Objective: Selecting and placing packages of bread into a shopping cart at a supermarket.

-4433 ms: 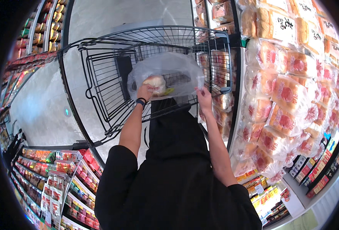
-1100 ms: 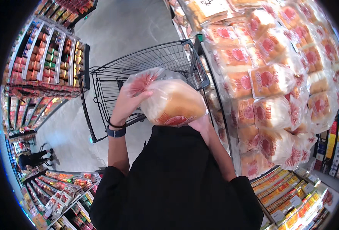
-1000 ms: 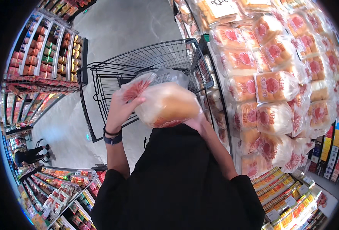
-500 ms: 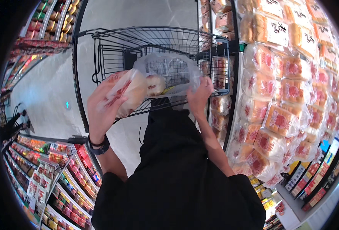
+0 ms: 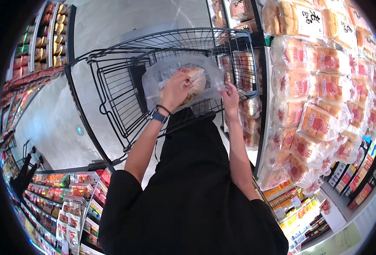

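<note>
My left hand [image 5: 175, 89], with a dark wristband at the wrist, grips the gathered neck of a wrapped round bread [image 5: 199, 81] with red print. The bread is inside the mouth of a translucent plastic bag [image 5: 152, 83], which sits spread in a black wire shopping cart [image 5: 107, 80]. At the bag's right edge, my right hand [image 5: 230, 97] pinches the plastic between thumb and fingers. Whether the other bread seen earlier lies underneath is hidden by my left hand and the held one.
Close on the right rises a display of wrapped bread loaves [image 5: 298, 85], with more loaves [image 5: 249, 114] on a lower shelf beside the cart. Shelves of packaged goods [image 5: 65, 204] stand at the lower left. A person in dark clothes [image 5: 24, 172] is far left on the grey floor.
My left hand has carried the wrapped bread rightward, from beside the plastic bag into its mouth. My right hand still holds the bag's right edge. The cart has shifted slightly in view.
</note>
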The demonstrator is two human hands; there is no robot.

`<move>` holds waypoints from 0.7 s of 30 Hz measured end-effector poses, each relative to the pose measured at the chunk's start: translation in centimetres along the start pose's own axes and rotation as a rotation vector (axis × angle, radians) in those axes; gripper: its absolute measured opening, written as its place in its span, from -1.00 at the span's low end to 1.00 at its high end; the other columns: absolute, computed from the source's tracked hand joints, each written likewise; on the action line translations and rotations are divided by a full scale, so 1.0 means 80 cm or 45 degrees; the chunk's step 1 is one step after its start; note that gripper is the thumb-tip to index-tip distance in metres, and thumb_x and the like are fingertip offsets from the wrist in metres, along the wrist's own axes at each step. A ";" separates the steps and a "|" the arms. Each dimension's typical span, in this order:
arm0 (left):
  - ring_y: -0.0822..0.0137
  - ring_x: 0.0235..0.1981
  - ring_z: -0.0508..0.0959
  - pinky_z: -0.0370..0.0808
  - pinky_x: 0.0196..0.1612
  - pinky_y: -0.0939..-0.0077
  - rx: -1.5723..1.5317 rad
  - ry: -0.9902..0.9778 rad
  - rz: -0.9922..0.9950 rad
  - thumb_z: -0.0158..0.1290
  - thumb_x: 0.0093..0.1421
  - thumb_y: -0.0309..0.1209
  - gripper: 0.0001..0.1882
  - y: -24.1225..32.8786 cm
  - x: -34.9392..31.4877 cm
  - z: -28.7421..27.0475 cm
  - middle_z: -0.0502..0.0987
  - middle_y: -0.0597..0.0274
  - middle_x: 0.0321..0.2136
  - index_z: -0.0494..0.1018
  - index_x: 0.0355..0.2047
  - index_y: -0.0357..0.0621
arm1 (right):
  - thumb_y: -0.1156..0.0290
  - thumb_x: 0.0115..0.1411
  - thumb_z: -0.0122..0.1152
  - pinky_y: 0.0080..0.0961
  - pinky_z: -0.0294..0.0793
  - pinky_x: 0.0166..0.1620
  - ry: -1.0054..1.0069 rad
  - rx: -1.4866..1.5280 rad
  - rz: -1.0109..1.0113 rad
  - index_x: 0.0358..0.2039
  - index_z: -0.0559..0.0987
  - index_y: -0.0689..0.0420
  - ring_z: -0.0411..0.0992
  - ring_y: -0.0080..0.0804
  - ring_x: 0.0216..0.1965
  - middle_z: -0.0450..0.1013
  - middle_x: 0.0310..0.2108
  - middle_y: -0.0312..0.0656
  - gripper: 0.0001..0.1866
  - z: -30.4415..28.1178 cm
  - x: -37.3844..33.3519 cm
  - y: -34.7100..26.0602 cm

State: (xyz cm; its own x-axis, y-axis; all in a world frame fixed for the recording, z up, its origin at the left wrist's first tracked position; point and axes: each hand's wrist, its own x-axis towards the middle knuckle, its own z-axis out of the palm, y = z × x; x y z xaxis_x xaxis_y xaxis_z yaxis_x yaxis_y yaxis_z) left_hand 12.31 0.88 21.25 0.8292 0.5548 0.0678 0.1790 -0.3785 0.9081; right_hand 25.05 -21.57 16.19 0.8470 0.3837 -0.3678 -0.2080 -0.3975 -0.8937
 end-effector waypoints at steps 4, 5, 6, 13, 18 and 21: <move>-0.04 -0.22 0.57 0.49 -0.20 0.19 0.108 -0.018 -0.062 0.24 0.03 -0.47 -0.82 -0.084 0.010 0.048 0.57 0.06 -0.29 0.56 -0.33 -0.22 | 0.58 0.24 0.15 -0.67 0.39 -0.22 0.116 0.136 0.107 0.15 0.41 0.23 0.46 -0.63 -0.33 0.57 -0.39 -0.30 -0.56 -0.006 -0.005 0.016; -0.02 -0.21 0.58 0.51 -0.19 0.20 0.251 -0.040 -0.106 0.24 0.04 -0.44 -0.81 -0.101 0.013 0.046 0.59 0.09 -0.28 0.57 -0.31 -0.18 | 0.57 0.25 0.15 -0.68 0.38 -0.21 0.150 0.240 0.143 0.14 0.43 0.22 0.46 -0.63 -0.32 0.57 -0.38 -0.30 -0.58 -0.005 -0.008 0.016; 0.00 -0.21 0.60 0.53 -0.19 0.21 0.393 -0.063 -0.149 0.25 0.05 -0.41 -0.80 -0.119 0.015 0.043 0.60 0.12 -0.27 0.58 -0.28 -0.14 | 0.57 0.25 0.15 -0.68 0.38 -0.21 0.154 0.236 0.147 0.14 0.43 0.22 0.46 -0.63 -0.32 0.57 -0.38 -0.30 -0.58 -0.007 -0.010 0.016; -0.03 -0.24 0.60 0.54 -0.22 0.13 0.567 -0.081 -0.328 0.13 0.01 -0.47 -0.80 -0.205 0.014 0.021 0.62 0.14 -0.31 0.61 -0.31 -0.01 | 0.54 0.27 0.16 -0.66 0.34 -0.12 0.155 0.346 0.251 0.12 0.45 0.19 0.46 -0.63 -0.26 0.57 -0.33 -0.32 -0.61 -0.004 -0.009 0.004; -0.02 -0.23 0.61 0.55 -0.19 0.13 0.687 -0.075 -0.472 0.11 0.01 -0.48 -0.77 -0.239 -0.001 0.008 0.64 0.15 -0.30 0.64 -0.30 0.03 | 0.55 0.28 0.16 -0.65 0.34 -0.10 0.144 0.378 0.247 0.10 0.47 0.19 0.47 -0.63 -0.25 0.57 -0.33 -0.32 -0.63 0.001 -0.012 -0.002; -0.02 -0.22 0.60 0.55 -0.17 0.13 0.677 -0.099 -0.444 0.11 0.01 -0.49 -0.77 -0.249 -0.013 0.012 0.63 0.14 -0.29 0.64 -0.31 0.04 | 0.59 0.29 0.12 -0.75 0.32 -0.23 0.119 0.344 0.217 0.13 0.43 0.24 0.46 -0.64 -0.32 0.50 -0.37 -0.39 -0.62 0.004 -0.012 -0.003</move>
State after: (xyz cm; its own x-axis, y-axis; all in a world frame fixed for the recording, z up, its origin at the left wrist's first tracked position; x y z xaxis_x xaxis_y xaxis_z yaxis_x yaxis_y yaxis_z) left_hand 8.42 7.16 2.69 0.7074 0.6639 -0.2426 0.6665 -0.5124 0.5414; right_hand 24.11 -21.60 16.69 0.8275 0.2478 -0.5037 -0.4619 -0.2094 -0.8619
